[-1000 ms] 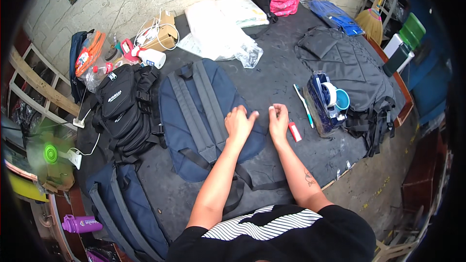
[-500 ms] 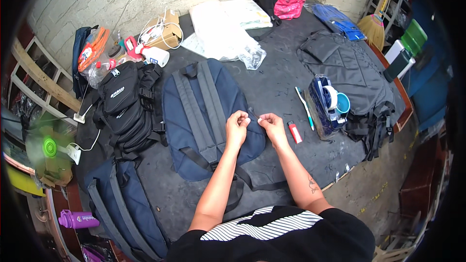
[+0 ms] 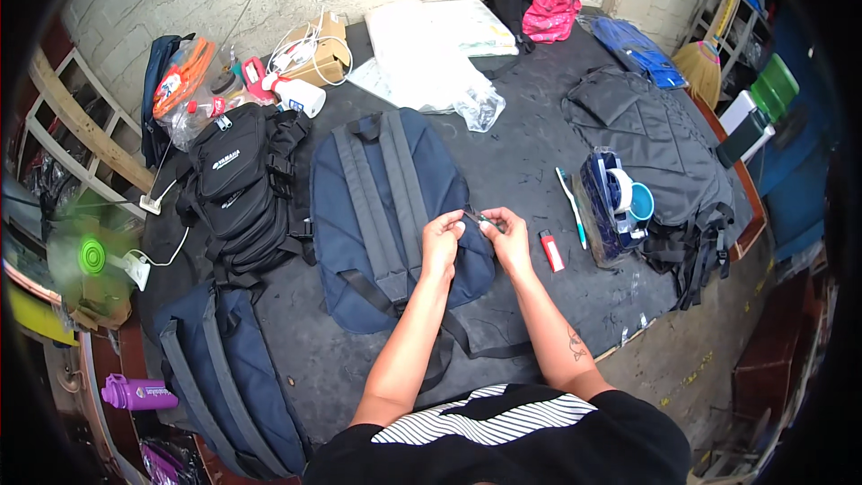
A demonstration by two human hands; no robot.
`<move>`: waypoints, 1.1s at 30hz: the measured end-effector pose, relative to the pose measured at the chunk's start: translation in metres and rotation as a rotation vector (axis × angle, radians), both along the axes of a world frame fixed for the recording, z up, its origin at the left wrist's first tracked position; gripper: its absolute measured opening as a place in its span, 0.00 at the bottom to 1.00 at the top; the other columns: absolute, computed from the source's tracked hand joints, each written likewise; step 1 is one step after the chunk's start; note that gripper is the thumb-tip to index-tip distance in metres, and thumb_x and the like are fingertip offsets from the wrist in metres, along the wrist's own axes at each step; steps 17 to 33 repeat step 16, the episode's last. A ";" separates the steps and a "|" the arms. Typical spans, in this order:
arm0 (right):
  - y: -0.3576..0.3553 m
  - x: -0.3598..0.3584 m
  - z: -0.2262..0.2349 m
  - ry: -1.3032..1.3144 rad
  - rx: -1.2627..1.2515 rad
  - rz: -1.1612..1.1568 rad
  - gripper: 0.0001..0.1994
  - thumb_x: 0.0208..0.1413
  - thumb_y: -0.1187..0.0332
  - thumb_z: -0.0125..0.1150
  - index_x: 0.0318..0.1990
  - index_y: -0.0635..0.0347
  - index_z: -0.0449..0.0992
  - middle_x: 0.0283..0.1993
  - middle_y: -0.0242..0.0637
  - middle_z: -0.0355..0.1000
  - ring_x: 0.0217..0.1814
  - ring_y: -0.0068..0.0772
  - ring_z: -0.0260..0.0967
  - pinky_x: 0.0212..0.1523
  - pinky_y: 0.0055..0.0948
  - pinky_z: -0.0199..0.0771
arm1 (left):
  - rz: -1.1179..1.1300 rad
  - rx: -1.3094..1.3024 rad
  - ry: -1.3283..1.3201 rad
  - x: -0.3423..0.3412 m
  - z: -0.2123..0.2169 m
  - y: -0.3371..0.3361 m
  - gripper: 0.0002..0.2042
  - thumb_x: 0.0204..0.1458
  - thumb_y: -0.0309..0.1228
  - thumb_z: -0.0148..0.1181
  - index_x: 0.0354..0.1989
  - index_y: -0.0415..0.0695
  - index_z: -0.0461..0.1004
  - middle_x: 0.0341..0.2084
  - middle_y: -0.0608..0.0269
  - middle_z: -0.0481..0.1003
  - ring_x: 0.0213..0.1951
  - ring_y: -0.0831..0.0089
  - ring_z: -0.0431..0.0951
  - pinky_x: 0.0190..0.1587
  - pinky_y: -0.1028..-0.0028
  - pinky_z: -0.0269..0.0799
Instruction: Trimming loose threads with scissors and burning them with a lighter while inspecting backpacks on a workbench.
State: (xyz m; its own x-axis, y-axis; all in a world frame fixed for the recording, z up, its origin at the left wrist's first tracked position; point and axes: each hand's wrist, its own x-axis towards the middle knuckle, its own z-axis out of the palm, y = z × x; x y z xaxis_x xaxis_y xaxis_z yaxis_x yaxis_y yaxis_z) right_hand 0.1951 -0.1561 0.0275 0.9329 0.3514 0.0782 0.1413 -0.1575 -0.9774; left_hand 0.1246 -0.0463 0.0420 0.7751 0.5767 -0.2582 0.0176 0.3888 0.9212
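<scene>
A navy backpack (image 3: pixel 368 207) lies straps-up in the middle of the dark worktable (image 3: pixel 530 153). My left hand (image 3: pixel 443 243) is closed at the bag's right edge, pinching a strap end or zipper part there. My right hand (image 3: pixel 509 235) is closed on a small dark tool (image 3: pixel 485 218) whose tip meets the same spot. A red lighter (image 3: pixel 552 251) lies just right of my right hand, and a teal toothbrush-like stick (image 3: pixel 570 207) beyond it.
A black backpack (image 3: pixel 238 189) lies to the left, another navy bag (image 3: pixel 224 377) at the lower left, a grey bag (image 3: pixel 655 153) to the right. A clear pouch with a tape roll (image 3: pixel 615 207) stands nearby. Plastic sheets (image 3: pixel 422 54), a box and bottles crowd the back.
Both hands have risen off the table and come together at the backpack's right edge. The right hand now holds a small tool that it did not show a second ago.
</scene>
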 end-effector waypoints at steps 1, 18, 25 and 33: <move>0.002 -0.003 -0.001 0.007 0.016 -0.024 0.10 0.43 0.79 0.62 0.37 0.67 0.76 0.30 0.37 0.75 0.31 0.24 0.69 0.36 0.23 0.69 | 0.033 -0.050 -0.019 0.000 -0.003 -0.001 0.14 0.51 0.17 0.53 0.47 0.32 0.73 0.33 0.61 0.75 0.33 0.79 0.72 0.40 0.82 0.67; 0.006 -0.016 0.003 0.316 0.344 0.036 0.08 0.51 0.77 0.58 0.40 0.63 0.75 0.32 0.35 0.73 0.33 0.23 0.68 0.37 0.20 0.68 | 0.105 -0.212 -0.178 0.000 -0.007 -0.010 0.12 0.52 0.17 0.53 0.45 0.35 0.74 0.38 0.61 0.76 0.40 0.77 0.73 0.50 0.81 0.63; 0.006 -0.016 0.003 0.316 0.344 0.036 0.08 0.51 0.77 0.58 0.40 0.63 0.75 0.32 0.35 0.73 0.33 0.23 0.68 0.37 0.20 0.68 | 0.105 -0.212 -0.178 0.000 -0.007 -0.010 0.12 0.52 0.17 0.53 0.45 0.35 0.74 0.38 0.61 0.76 0.40 0.77 0.73 0.50 0.81 0.63; 0.006 -0.016 0.003 0.316 0.344 0.036 0.08 0.51 0.77 0.58 0.40 0.63 0.75 0.32 0.35 0.73 0.33 0.23 0.68 0.37 0.20 0.68 | 0.105 -0.212 -0.178 0.000 -0.007 -0.010 0.12 0.52 0.17 0.53 0.45 0.35 0.74 0.38 0.61 0.76 0.40 0.77 0.73 0.50 0.81 0.63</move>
